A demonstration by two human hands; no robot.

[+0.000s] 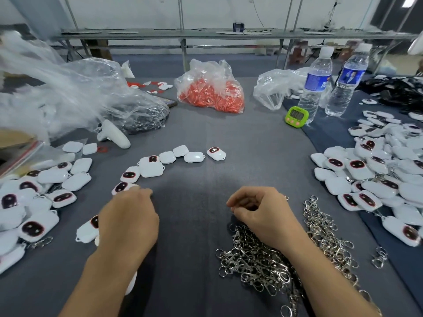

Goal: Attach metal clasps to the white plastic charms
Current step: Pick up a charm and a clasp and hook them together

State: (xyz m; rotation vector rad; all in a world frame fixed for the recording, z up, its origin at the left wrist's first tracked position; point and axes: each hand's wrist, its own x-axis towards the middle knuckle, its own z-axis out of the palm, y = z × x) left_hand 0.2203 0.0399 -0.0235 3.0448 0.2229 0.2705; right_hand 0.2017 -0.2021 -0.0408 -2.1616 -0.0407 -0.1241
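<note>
White plastic charms with dark red-rimmed faces lie in an arc across the grey cloth (201, 138). My left hand (130, 216) lies palm down over the arc's near end, its fingertips touching a charm (122, 187); another charm (88, 229) shows under its edge. A heap of silver metal clasps (263, 259) lies at the lower right. My right hand (261, 211) rests on that heap with its fingers curled; whether they pinch a clasp is hidden.
Piles of charms, some with clasps on, sit at the far left (34, 202) and right (377, 175). A bag of orange parts (210, 92), clear bags (68, 92), a green timer (296, 117) and two water bottles (313, 85) stand behind.
</note>
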